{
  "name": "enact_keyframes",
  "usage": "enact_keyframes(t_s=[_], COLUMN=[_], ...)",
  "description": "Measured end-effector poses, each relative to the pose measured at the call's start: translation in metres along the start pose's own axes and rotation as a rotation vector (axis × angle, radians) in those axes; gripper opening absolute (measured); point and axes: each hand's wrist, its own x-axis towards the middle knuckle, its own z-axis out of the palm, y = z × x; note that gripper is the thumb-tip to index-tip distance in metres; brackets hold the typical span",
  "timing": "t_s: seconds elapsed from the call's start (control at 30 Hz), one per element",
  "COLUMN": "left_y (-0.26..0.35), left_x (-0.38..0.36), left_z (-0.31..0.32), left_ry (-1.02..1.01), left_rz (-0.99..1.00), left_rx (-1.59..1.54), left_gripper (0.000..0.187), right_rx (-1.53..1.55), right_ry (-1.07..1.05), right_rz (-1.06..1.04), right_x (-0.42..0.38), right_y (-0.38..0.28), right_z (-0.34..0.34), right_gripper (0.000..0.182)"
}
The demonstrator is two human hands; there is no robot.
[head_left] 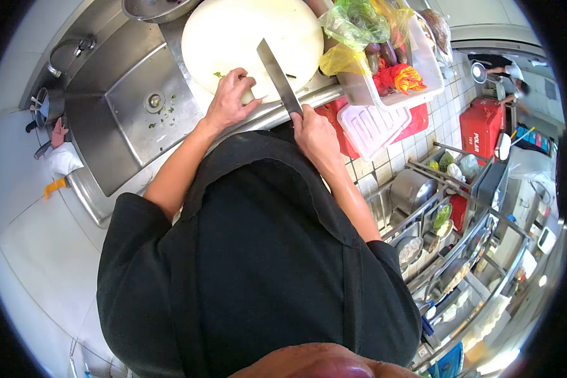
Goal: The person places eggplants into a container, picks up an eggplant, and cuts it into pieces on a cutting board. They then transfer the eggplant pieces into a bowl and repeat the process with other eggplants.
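Observation:
A round white cutting board (249, 38) lies at the top centre, beside the sink. My left hand (229, 104) is at its lower edge, with curled fingers on a small pale piece of food (247, 96). My right hand (315, 133) is closed round the handle of a cleaver (280, 77). Its long grey blade points up and to the left over the board, to the right of the pale piece and apart from it. A small green scrap (218, 75) lies on the board near my left hand.
A steel sink (129, 110) with green scraps is on the left. To the right stands a white plastic bin (416, 94) with eggplants and bags, above a pale lid (372, 129). Metal racks (479, 205) with pots fill the lower right. Another person (513, 70) is at the far upper right.

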Motion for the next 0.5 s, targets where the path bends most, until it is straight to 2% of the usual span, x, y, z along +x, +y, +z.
enact_keyframes(t_s=[0.37,0.5], left_y=[0.006,0.005], left_x=[0.011,0.006], left_z=[0.01,0.014], left_ry=[0.046,0.096], left_rz=[0.017,0.002], left_rx=[0.083,0.09], left_gripper=[0.048,0.048], right_rx=[-0.081,-0.132], right_ry=[-0.03,-0.018], right_rz=[-0.058,-0.147], right_x=[-0.017,0.001], right_y=[0.002,0.016], right_z=[0.004,0.031], right_gripper=[0.024,0.024])
